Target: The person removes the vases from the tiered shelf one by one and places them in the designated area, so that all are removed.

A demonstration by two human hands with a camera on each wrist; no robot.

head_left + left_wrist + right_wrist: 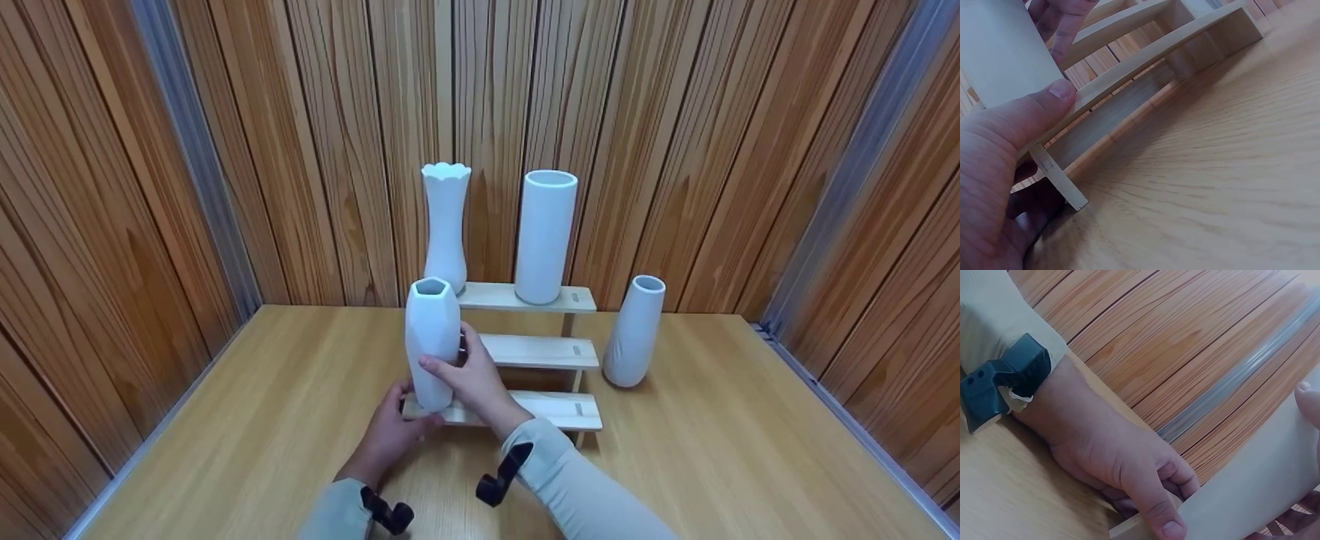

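A white faceted vase (431, 330) with a five-sided mouth stands nearly upright over the left end of the lowest step of a three-tier wooden stand (559, 409). My right hand (480, 381) grips this vase from its right side, thumb across the front, with most of the fingers hidden behind. Down at the step's left end, my left hand (391, 431) holds the stand. In the left wrist view, the left thumb lies on the board (1123, 73) beside the vase's base, and the other fingers curl beneath, partly in shadow.
On the top step stand a white scalloped-rim vase (446, 232) at left and a white cylindrical vase (547, 236) at right. A white tapered vase (634, 334) is on the table (712, 450), right of the stand. Wood-panelled walls (337, 150) enclose the table.
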